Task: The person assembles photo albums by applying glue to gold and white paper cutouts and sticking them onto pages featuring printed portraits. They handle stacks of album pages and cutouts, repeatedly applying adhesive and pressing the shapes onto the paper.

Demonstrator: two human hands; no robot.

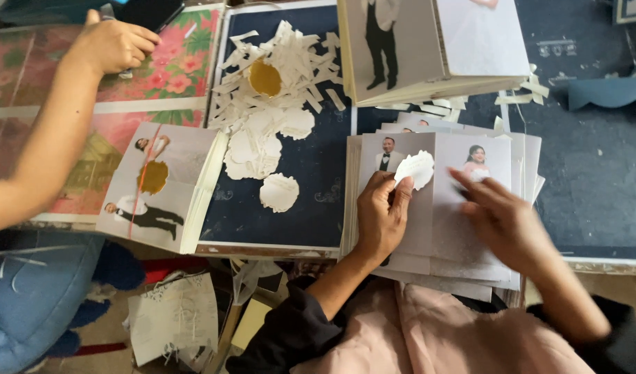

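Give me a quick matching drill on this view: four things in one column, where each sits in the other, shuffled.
Things:
1. white sticker
2. gold oval
3. right hand
4. co-worker's hand

Places:
A. on the floral sheet, top left
B. pinched in the left hand
C. in the heap of white paper scraps
D. on the right page of the photo stack

Pairs: 1-B, 2-C, 3-D, 4-A

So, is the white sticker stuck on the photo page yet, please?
Not yet: the left hand holds the white sticker above the page.
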